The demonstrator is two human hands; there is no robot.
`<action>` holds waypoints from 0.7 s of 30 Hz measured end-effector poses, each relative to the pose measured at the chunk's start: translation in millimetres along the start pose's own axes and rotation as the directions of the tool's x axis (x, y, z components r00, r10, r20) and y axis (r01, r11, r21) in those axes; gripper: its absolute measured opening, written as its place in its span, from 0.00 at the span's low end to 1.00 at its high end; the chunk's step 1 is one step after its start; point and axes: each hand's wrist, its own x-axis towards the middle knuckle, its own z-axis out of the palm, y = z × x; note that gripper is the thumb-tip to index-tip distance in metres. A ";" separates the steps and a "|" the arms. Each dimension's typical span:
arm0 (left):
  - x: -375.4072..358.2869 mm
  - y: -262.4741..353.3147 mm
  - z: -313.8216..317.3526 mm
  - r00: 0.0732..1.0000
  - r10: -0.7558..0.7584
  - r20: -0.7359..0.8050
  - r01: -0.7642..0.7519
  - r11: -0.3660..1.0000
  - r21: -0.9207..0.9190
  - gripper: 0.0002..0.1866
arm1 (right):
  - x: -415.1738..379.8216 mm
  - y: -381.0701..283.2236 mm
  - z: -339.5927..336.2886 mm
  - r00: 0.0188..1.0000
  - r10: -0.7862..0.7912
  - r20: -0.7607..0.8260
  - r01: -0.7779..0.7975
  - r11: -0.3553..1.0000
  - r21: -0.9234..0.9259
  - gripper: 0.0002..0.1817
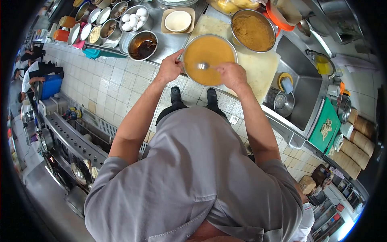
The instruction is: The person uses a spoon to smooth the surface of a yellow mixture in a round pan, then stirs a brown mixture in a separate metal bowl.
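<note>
Fingers of the L hand [171,68] are closed in a pinch on the rim of a wide steel bowl [210,34], thumb side up top, prob. to steady it. R hand [234,76] is curled nearly shut round the handle of a ladle [202,65]; the handle's blurred, so can't tell exactly how each finger sits. Ladle head is amid the orange-brown liquid [209,48], approx. mid-bowl, w/ the R hand over the bowl's R side.

Bowl sits right in front of the person, partly over the pale board [258,72], its near side at the counter edge, prob. so both arms reach w/o stretching. Just beyond, to the R, a pot of thick brown paste [253,30] is also on the board, close enough to be handy. Dark sauce bowl [143,46] is to the L, w/ a bowl of white eggs [135,20] behind it & pale dishes [177,21] nearby, i.e. within reach but off the board. Sink [300,60] is on the R, handy for wet stuff.
</note>
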 end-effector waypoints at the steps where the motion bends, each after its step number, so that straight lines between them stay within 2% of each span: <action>1: -2.9 1.5 1.1 1.000 -0.013 -0.009 0.013 1.000 0.022 0.43 | 5.4 0.3 6.8 0.990 0.077 -0.122 -0.079 0.997 -0.013 0.13; 4: -26.9 11.4 6.3 0.998 -0.049 -0.028 0.050 0.997 0.051 0.43 | 8.1 5.0 18.9 0.998 0.005 -0.066 0.002 0.994 0.109 0.12; 5: -36.2 13.9 10.2 0.998 -0.062 -0.023 0.063 0.998 0.031 0.43 | 5.9 2.1 18.5 1.000 0.029 -0.012 -0.027 0.991 0.133 0.12; 8: -47.4 15.4 20.9 0.994 -0.103 -0.019 0.103 0.995 -0.001 0.46 | 1.9 -1.6 21.6 0.970 0.091 -0.227 -0.062 0.989 0.131 0.12; 11: -48.5 10.2 24.9 0.995 -0.098 -0.027 0.098 0.995 -0.010 0.46 | 1.9 -0.7 17.7 0.999 0.026 -0.029 -0.022 0.992 0.127 0.12; 14: -44.0 12.4 23.2 0.995 -0.102 0.005 0.102 0.994 -0.029 0.46 | 17.6 -0.1 36.2 0.965 0.044 -0.258 -0.007 0.990 0.143 0.13; 17: -39.9 22.1 14.9 0.992 -0.119 0.044 0.121 0.991 -0.052 0.45 | 31.5 -8.7 47.3 0.985 -0.025 -0.170 0.064 0.972 0.226 0.13; 20: -18.2 15.7 4.8 0.997 -0.071 0.040 0.072 0.997 -0.009 0.43 | 15.9 -17.6 17.3 0.995 -0.041 0.085 0.030 0.992 0.126 0.13; 21: -7.1 6.8 1.1 0.999 -0.037 0.034 0.037 0.999 -0.005 0.43 | 12.6 -13.7 7.2 0.992 -0.044 0.120 0.034 0.996 0.084 0.13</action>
